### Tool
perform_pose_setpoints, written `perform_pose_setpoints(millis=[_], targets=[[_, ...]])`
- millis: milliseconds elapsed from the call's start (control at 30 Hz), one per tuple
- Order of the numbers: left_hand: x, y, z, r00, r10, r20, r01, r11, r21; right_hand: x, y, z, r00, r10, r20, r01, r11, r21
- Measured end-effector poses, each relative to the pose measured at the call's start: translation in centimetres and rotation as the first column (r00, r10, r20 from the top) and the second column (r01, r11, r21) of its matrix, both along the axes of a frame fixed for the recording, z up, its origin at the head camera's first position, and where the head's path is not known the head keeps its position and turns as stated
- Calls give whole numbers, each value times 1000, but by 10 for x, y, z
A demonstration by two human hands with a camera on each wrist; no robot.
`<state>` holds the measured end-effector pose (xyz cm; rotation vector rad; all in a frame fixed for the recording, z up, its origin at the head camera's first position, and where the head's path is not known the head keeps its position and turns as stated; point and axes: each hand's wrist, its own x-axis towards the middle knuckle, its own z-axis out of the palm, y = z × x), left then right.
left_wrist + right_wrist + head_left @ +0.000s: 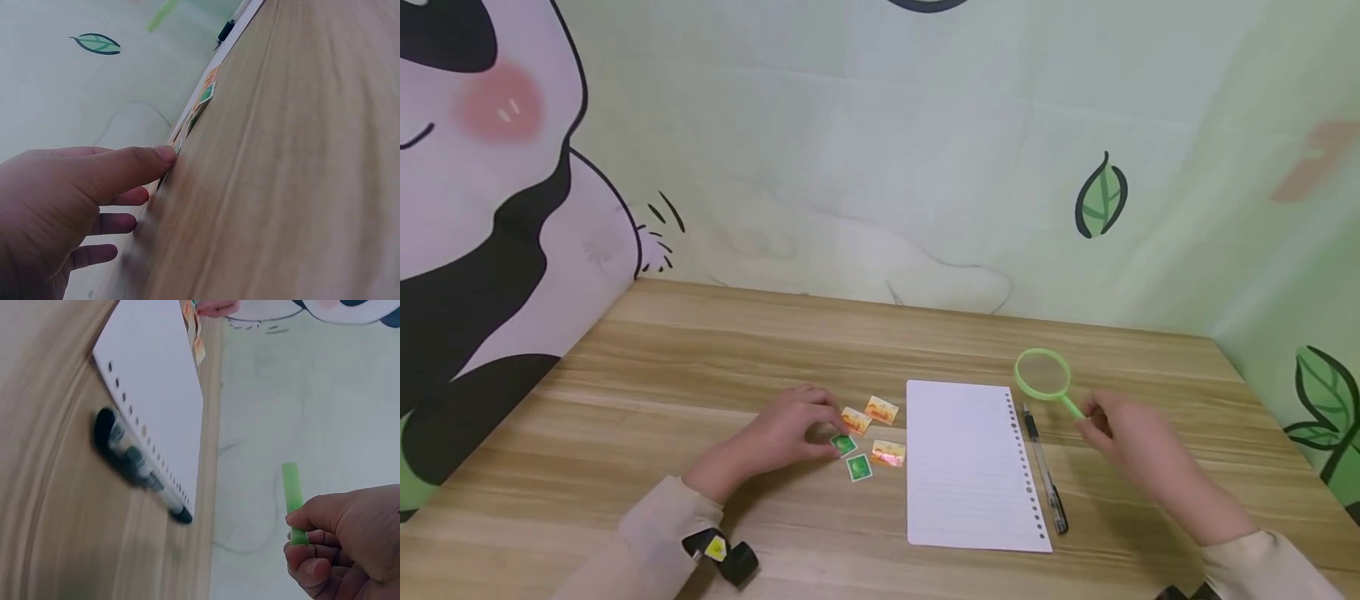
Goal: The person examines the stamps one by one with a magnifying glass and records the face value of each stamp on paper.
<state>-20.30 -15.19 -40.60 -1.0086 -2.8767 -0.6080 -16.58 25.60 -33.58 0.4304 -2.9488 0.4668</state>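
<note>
Thumb and index finger of my left hand (793, 425) pinch the edge of a small green stamp (844, 445) on the table. Another green stamp (859, 467) lies just in front of it. Three orange-and-white stamps (889, 453) are spread close by, one partly behind the index finger. In the left wrist view the thumb (164, 154) hides most of the stamp at its tip. My right hand (1123, 429) grips the handle of a light green magnifying glass (1070, 405), its round lens pointing away to the left. The right wrist view shows only the handle (292, 487).
A lined sheet of paper (970, 467) with punched holes lies between the hands. Along its right edge rests a black-capped clear pen (1045, 471). The wooden table (760, 333) meets a cloth backdrop with a cartoon panda (512, 183) and leaves.
</note>
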Motion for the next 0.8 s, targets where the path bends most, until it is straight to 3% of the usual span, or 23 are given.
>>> perform_pose_setpoints(millis=[333,533,800], targets=[[0,-1,-1,1000,-8,-5,8,1000,9,4,-43,13,986,137,-93,-139,990,-16],[-1,-2,-1,1000,-8,-10,8,1000,1,7,-69,11,950,249,-187,-255,967,-11],[-1,-3,0,1000,-14,-27,14,1000,17,10,-103,-7,927,351,-134,-359,932,-43]])
